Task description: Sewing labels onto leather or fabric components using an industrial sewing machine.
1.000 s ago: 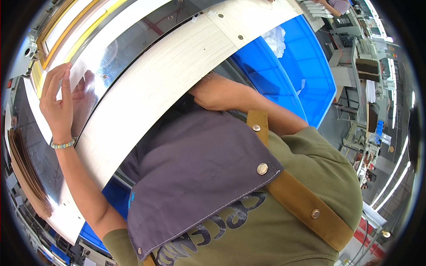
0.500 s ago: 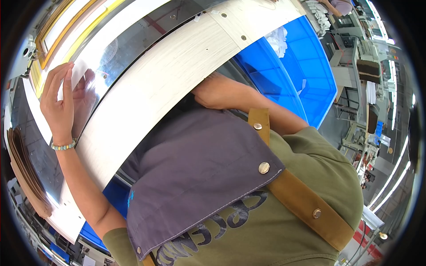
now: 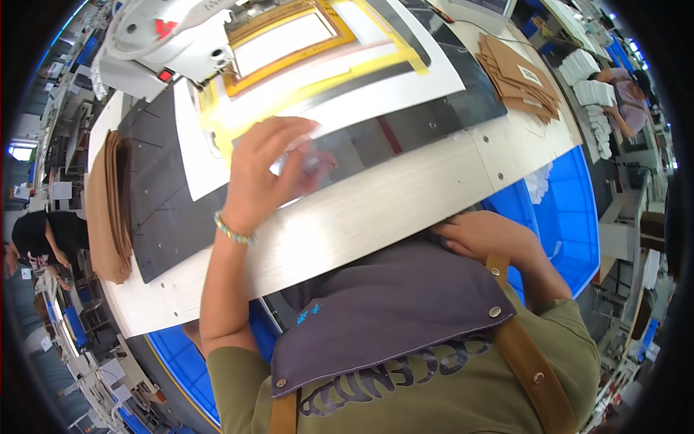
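My left hand (image 3: 260, 173) is over the near edge of a dark, shiny plate (image 3: 405, 134) on the pale table. Its fingers curve toward the thumb, blurred at the tips, around a small whitish patch that I cannot make out. Just beyond it lies a white sheet (image 3: 426, 90) with yellow tape strips and a yellow-edged clamp frame (image 3: 347, 32). My right hand (image 3: 481, 235) is at the table's front edge, its fingertips hidden beneath the tabletop (image 3: 383, 192).
A white machine head (image 3: 159, 43) overhangs the back left. Brown flat pieces lie in a stack (image 3: 110, 210) at left and a pile (image 3: 517, 76) at far right. A blue bin (image 3: 575, 217) with white material stands below right. Another person (image 3: 629, 101) is at the far right.
The view has swung, bringing the machine head and clamp frame into sight. My left hand stays over the shiny plate, its fingers now more bent. My right hand stays at the table edge.
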The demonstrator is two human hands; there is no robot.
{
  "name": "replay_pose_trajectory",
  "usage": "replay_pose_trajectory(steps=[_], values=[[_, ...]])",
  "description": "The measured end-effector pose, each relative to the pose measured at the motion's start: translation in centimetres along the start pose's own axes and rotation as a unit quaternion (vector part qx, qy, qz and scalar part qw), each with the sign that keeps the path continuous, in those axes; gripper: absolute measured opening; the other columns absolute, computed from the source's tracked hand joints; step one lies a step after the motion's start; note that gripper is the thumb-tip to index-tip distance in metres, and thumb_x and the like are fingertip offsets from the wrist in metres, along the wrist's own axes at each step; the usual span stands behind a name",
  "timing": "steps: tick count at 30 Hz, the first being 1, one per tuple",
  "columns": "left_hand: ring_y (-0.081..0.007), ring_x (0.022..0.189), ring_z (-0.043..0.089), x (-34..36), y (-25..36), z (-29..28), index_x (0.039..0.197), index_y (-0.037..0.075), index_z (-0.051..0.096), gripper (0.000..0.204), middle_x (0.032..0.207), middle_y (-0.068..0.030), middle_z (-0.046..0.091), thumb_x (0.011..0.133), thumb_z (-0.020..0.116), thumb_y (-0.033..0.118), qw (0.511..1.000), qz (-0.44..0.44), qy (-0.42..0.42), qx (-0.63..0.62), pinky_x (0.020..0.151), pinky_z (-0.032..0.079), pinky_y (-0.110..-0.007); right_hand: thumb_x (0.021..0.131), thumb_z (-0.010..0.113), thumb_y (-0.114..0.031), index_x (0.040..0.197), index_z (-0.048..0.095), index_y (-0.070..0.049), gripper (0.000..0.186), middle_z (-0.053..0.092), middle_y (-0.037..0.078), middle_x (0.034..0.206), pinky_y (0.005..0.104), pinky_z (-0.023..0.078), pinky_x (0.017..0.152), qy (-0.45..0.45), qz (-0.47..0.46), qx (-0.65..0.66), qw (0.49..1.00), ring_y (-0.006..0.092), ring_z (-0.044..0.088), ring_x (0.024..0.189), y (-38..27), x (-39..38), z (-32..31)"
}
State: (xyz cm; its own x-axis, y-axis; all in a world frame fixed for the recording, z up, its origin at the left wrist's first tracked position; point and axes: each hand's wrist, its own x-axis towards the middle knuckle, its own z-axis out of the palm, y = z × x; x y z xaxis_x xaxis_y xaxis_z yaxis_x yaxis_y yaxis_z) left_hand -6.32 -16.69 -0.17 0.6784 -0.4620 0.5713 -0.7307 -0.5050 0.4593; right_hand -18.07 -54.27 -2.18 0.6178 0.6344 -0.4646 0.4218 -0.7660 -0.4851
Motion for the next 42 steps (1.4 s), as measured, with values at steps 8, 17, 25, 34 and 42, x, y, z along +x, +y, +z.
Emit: replay_pose_trajectory(steps=[8,17,25,34,42], values=[[-0.0300,0.084,0.073,3.2,16.4,-15.0,0.127,0.015,0.055,0.015,0.110,-0.0078,0.071,0.113,0.050,0.018,0.911,0.185,-0.032,0.368,0.076,0.058,-0.043,0.103,0.059,-0.025,0.123,0.071,-0.009,0.028,0.074,0.016,0.097,0.0523,0.055,0.085,-0.123,-0.030,-0.037,0.991,0.0417,0.071,0.095,-2.3,2.3,-7.5],[-0.0236,0.090,0.067,-1.5,10.8,-12.4,0.128,0.018,0.057,0.020,0.111,-0.0007,0.068,0.114,0.047,0.028,0.878,0.267,0.339,0.207,0.080,0.053,-0.040,0.103,0.065,-0.020,0.112,0.077,-0.004,0.022,0.077,0.016,0.098,0.0463,0.057,0.084,-0.057,-0.137,0.120,0.982,0.0392,0.073,0.093,-0.8,5.6,-11.4],[-0.0349,0.116,0.068,-2.8,-6.4,-8.7,0.121,0.007,0.075,0.032,0.119,-0.0121,0.074,0.090,0.080,0.011,0.966,-0.096,0.039,0.235,0.099,0.056,-0.044,0.098,0.065,-0.006,0.142,0.065,-0.004,0.044,0.058,0.017,0.156,0.0457,0.042,0.121,0.283,-0.200,-0.024,0.938,0.0405,0.054,0.143,-1.2,15.5,-16.0],[-0.0433,0.115,0.065,-11.7,-25.4,-28.3,0.124,-0.001,0.073,0.034,0.122,-0.0222,0.072,0.101,0.070,0.024,0.778,-0.339,0.133,0.512,0.100,0.053,-0.051,0.094,0.059,0.000,0.138,0.068,-0.002,0.044,0.054,0.023,0.158,0.0547,0.033,0.127,0.295,-0.263,-0.133,0.909,0.0429,0.048,0.148,-1.5,23.7,-15.5],[-0.0415,0.112,0.067,-13.7,-28.5,-30.7,0.122,0.001,0.075,0.036,0.120,-0.0210,0.072,0.102,0.072,0.031,0.783,-0.381,0.074,0.486,0.102,0.052,-0.048,0.100,0.063,-0.010,0.136,0.070,-0.003,0.037,0.052,0.021,0.159,0.0578,0.029,0.128,0.326,-0.204,-0.062,0.921,0.0414,0.045,0.151,-0.8,22.9,-15.1]])
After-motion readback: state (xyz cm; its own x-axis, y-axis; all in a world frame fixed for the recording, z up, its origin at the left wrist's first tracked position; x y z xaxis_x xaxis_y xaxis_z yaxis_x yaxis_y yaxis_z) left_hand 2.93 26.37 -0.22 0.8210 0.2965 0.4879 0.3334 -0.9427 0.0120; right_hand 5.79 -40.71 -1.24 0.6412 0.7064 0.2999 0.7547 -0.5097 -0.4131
